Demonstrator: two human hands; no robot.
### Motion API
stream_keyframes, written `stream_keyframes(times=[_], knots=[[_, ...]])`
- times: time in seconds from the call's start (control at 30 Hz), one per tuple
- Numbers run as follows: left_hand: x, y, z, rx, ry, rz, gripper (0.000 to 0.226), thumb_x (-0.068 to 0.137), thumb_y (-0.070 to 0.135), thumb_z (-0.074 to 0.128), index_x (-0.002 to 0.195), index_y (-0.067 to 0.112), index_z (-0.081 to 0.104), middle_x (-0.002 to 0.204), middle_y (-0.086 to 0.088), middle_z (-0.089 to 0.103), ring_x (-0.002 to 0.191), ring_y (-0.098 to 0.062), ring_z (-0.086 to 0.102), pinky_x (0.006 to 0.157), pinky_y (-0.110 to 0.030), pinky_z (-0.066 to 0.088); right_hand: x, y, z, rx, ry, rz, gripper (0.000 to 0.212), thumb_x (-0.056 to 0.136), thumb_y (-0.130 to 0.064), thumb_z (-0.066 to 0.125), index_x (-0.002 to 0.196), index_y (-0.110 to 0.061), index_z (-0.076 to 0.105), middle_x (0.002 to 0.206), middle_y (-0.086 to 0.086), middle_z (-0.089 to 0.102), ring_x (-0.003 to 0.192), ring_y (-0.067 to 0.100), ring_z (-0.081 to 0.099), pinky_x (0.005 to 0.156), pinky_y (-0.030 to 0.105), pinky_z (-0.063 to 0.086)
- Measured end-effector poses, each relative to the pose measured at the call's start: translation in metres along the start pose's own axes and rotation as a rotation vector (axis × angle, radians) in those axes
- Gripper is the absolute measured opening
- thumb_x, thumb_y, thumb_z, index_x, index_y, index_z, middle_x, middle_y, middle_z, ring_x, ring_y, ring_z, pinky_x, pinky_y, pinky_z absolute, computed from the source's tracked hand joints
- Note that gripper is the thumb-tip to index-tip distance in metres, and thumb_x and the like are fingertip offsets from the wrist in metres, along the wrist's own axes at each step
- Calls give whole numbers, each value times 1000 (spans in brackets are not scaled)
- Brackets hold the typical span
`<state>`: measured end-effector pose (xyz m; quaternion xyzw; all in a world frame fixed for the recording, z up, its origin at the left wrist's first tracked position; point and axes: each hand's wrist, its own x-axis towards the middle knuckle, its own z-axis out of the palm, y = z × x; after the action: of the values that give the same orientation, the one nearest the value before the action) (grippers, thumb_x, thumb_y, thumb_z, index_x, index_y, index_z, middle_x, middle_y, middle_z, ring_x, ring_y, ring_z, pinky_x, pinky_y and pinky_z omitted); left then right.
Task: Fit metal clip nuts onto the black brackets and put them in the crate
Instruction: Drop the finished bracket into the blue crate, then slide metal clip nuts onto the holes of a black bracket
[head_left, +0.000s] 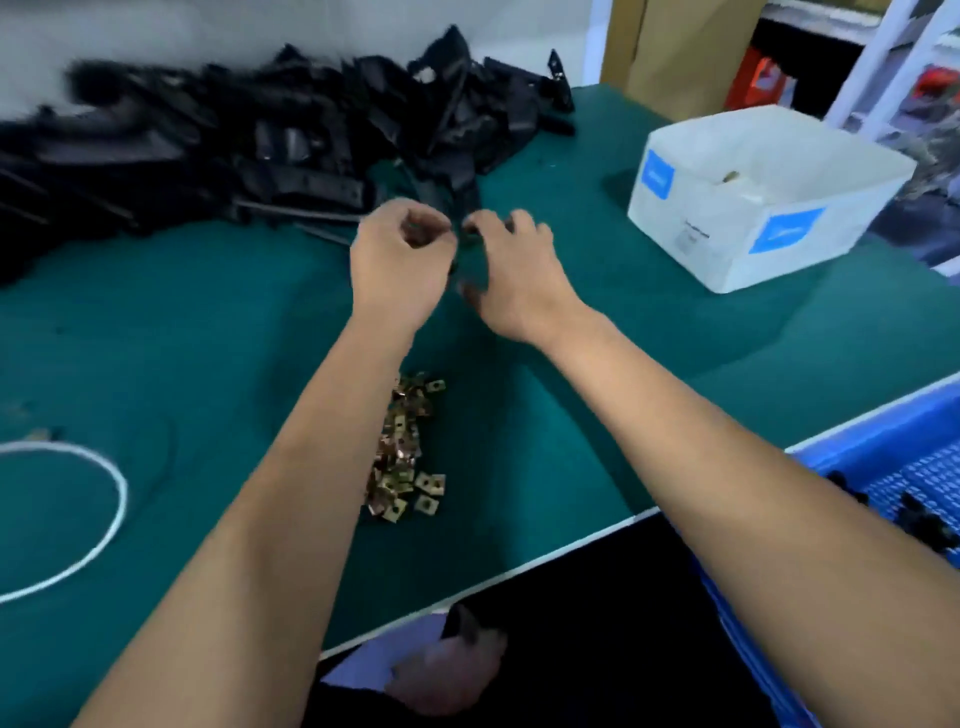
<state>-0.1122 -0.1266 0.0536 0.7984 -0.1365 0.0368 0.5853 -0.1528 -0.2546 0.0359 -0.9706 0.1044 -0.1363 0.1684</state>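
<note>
A: What's each grip doing?

B: From my feed, both hands are out over the middle of the worktop (156, 338), nearly touching. Left hand (400, 270) has its fingers curled in tight – pinching something small, but it's too blurred for me to say if it's a clip nut. Right hand (514, 280) is curled round a black bracket (457, 208), holding it just at the near tip of the pile.

A: And the rest of the brackets?

B: Big heap of black brackets (249, 140) along the far edge, spread toward the far-left corner. Blurry, can't count.

A: Clip nuts?

B: Pile of brass-coloured clip nuts (408, 452) near the front edge, between my two forearms, partly hidden by the left one.

A: Crate?

B: Blue crate (893, 447) sits off the front-right corner, below worktop level – I see a few black parts (919, 514) inside, behind the right forearm.

A: Anything else on there?

B: White cardboard box w/ blue labels (769, 208) at the right edge, open top. White loop of cord (111, 514) by the left edge.
</note>
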Motion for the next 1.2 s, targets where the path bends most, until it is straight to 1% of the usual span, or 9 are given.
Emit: stream_keyframes(times=[0.13,0.27,0.4,0.47,0.57,0.7,0.9,1.03,1.2], knots=[[10,-31,-56,-21,139,-121,13,90,11,67,84,22,66,84,-4,73,69,-15,74,73,-41,63,31,-40,30,-158,-125,-76,79,98,-43,64,161,-36,17,164,15,11,146,41,17,111,55,35],[15,-49,-89,-155,166,-253,12,93,2,65,88,12,62,92,-12,68,64,-19,74,62,-28,59,52,-63,39,2,-175,-74,55,99,-36,67,150,-24,50,149,13,46,139,35,40,112,48,40],[15,-64,-106,-332,154,-388,14,98,16,66,97,5,56,107,-21,67,71,-28,77,67,-29,61,47,-72,41,276,40,-68,10,93,-10,70,94,-8,80,99,6,76,94,20,69,98,38,52],[15,-70,-111,-427,177,-430,23,100,23,65,101,4,53,106,-24,66,75,-32,77,69,-31,62,43,-75,46,335,64,-35,14,93,-13,71,106,-10,77,111,5,71,101,20,65,102,36,50],[15,-74,-115,-488,164,-445,35,102,27,62,116,-4,52,107,-26,68,80,-34,78,68,-30,62,46,-75,54,290,-109,-24,66,96,-40,70,153,-23,43,150,9,44,131,29,52,107,37,43],[15,-71,-113,-419,169,-411,18,101,25,62,96,12,51,105,-22,69,74,-30,77,67,-32,62,54,-87,54,247,-286,-199,78,91,-57,69,158,-35,37,160,-1,43,145,22,43,114,37,41],[20,-76,-113,-310,145,-416,22,97,28,70,94,9,59,90,-15,71,58,-17,71,58,-25,58,51,-87,64,621,-162,-197,35,84,-21,84,118,-22,74,100,-7,77,74,2,60,76,23,49],[22,-78,-116,-245,65,-401,27,91,33,77,96,8,69,78,-3,68,52,-9,61,49,-20,49,44,-84,56,964,-246,-207,25,87,-3,77,110,-12,74,94,5,78,82,15,68,70,29,59],[22,-79,-115,-461,27,-342,17,96,12,70,110,12,61,95,-3,71,74,-12,72,55,-21,54,40,-82,38,964,-318,-226,23,89,4,73,111,-3,68,106,13,70,81,20,68,73,41,65]])
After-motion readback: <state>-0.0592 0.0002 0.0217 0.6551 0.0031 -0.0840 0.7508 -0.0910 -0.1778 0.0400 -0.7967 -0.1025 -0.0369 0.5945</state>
